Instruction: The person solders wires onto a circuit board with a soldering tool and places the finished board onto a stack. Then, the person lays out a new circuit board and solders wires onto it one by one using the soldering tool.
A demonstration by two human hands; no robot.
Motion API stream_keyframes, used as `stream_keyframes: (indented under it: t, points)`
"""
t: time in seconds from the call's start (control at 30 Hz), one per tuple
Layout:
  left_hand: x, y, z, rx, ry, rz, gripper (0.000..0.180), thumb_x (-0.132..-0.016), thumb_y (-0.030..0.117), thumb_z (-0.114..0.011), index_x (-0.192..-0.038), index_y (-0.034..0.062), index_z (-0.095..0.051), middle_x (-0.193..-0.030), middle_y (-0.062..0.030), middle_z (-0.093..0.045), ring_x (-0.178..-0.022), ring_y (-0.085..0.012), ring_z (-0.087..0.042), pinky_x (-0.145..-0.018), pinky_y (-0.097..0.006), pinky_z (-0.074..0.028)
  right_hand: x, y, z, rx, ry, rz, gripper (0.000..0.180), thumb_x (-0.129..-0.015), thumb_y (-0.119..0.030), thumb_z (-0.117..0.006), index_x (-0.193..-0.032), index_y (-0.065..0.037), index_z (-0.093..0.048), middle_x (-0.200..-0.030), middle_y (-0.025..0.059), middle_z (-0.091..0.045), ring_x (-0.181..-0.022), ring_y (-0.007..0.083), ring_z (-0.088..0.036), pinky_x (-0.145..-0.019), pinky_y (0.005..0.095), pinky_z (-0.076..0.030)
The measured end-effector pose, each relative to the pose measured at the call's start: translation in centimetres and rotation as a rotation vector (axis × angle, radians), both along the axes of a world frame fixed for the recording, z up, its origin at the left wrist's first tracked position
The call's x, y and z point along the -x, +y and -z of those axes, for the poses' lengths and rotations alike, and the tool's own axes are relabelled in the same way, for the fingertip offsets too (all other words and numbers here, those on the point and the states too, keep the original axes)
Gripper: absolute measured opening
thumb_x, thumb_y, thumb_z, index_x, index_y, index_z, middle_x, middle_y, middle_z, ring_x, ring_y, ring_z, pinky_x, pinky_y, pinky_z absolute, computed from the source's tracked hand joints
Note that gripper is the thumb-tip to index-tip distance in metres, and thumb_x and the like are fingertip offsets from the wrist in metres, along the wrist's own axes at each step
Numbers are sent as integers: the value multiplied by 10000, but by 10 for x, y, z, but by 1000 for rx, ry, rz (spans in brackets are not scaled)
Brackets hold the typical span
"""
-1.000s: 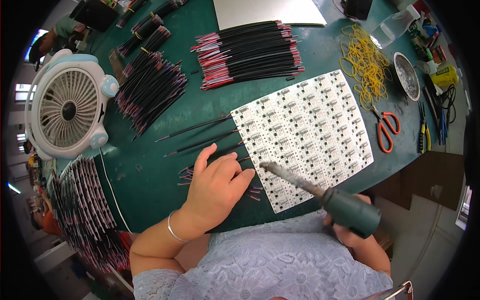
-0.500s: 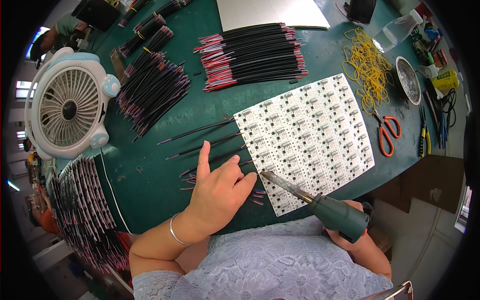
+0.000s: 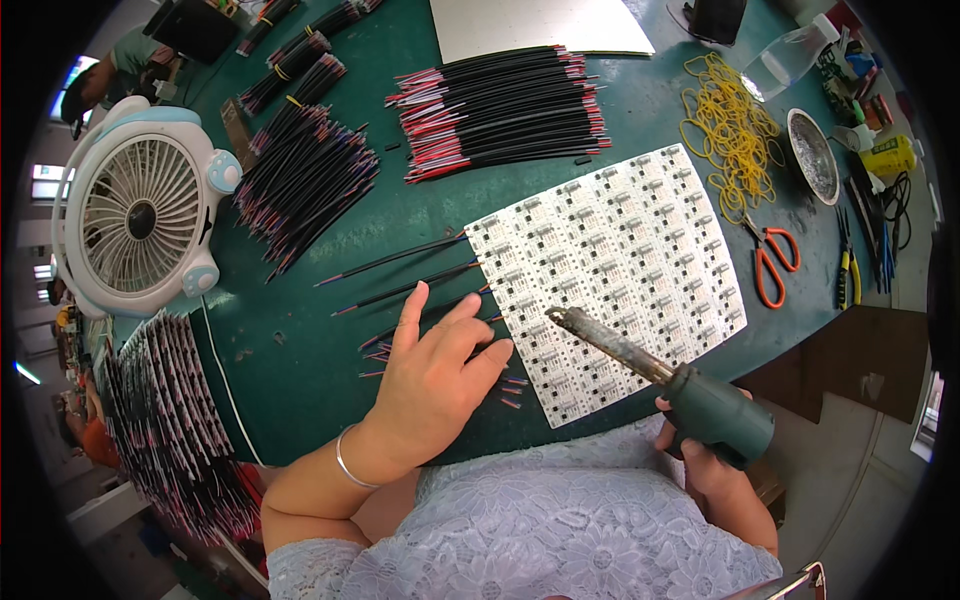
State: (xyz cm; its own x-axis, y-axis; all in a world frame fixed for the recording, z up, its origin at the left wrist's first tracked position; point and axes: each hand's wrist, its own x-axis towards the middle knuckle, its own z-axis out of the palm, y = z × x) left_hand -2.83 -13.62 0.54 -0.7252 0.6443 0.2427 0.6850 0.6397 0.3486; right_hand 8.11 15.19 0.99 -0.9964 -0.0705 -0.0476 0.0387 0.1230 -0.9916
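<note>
A white sheet of circuit boards [image 3: 610, 270], covered in rows of small parts, lies on the green table. Thin black cables [image 3: 400, 293] stick out from its left edge. Over these cable ends my left hand [image 3: 435, 365] is held with fingers apart, thumb close to the sheet's edge; whether it touches a cable I cannot tell. My right hand [image 3: 710, 465] grips the dark green handle of a soldering iron [image 3: 640, 355], partly hidden behind it. The iron's dark metal tip points up and left over the sheet.
Black cable bundles [image 3: 500, 115] lie beyond the sheet, and another pile [image 3: 310, 185] sits beside a white fan [image 3: 140, 220]. Yellow rubber bands [image 3: 730, 130], a metal bowl [image 3: 812, 158], orange-handled scissors [image 3: 772, 265] and a clear bottle [image 3: 790, 60] are on the right.
The soldering iron has moved up and right, off the sheet's left edge, together with my right hand. My left hand's middle finger has lifted and spread; the sheet has barely shifted.
</note>
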Motion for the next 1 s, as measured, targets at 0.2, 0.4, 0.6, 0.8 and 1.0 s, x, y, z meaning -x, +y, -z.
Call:
stream_keyframes:
  t: [0.2,0.4,0.6,0.8,1.0]
  points:
    - [-14,-5,-25,-253,-159,46,249,-704,72,-709,-929,61,-604,-769,-64,-526,-656,-245,-599,-581,-372,-449,-9,6,-5,-7,-15,64,208,-831,-116,-598,-1000,4,-618,-716,52,-631,-555,153,-615,-525,277,-492]
    - [-26,0,8,-131,-142,-54,278,-620,-5,-719,-852,68,-584,-739,-65,-552,-573,-234,-570,-492,-340,-442,-19,15,-4,-184,-27,-125,321,-840,-283,-663,-966,7,-605,-836,96,-656,-586,176,-621,-535,293,-502]
    - [-26,3,11,-9,-89,-68,278,-609,-10,-708,-862,72,-629,-809,-64,-574,-591,-219,-583,-498,-308,-467,-11,5,-5,-313,158,-181,159,-827,-148,-586,-884,-4,-619,-641,56,-620,-532,187,-609,-547,308,-497]
    - [-25,5,16,-174,-27,-62,263,-629,-9,-701,-882,58,-672,-799,-57,-575,-584,-213,-572,-489,-319,-458,-7,1,-5,-349,225,-197,129,-796,-87,-560,-875,-6,-622,-652,53,-629,-539,185,-612,-555,302,-500]
    - [-28,4,15,-101,-2,-47,235,-652,25,-714,-881,57,-677,-795,-45,-569,-618,-201,-578,-491,-310,-449,-10,1,-4,-339,176,-199,132,-811,-106,-563,-871,-6,-623,-664,57,-627,-553,183,-622,-554,300,-506]
